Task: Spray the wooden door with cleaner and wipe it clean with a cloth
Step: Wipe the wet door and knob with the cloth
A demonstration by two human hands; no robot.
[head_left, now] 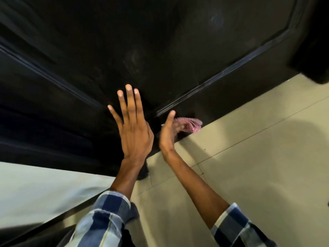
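Note:
The dark wooden door (160, 50) fills the upper part of the head view, with raised moulding lines crossing it and faint smears on its panel. My left hand (133, 129) lies flat against the door's lower part, fingers straight and spread. My right hand (168, 132) is beside it, near the door's bottom edge, pressing a pink cloth (190, 124) against the wood; its fingers are hidden behind the palm and the cloth. No spray bottle is in view.
Beige floor tiles (249, 166) spread to the right and below. A pale surface (35, 189) lies at the lower left. A dark frame or block (313, 50) stands at the upper right corner.

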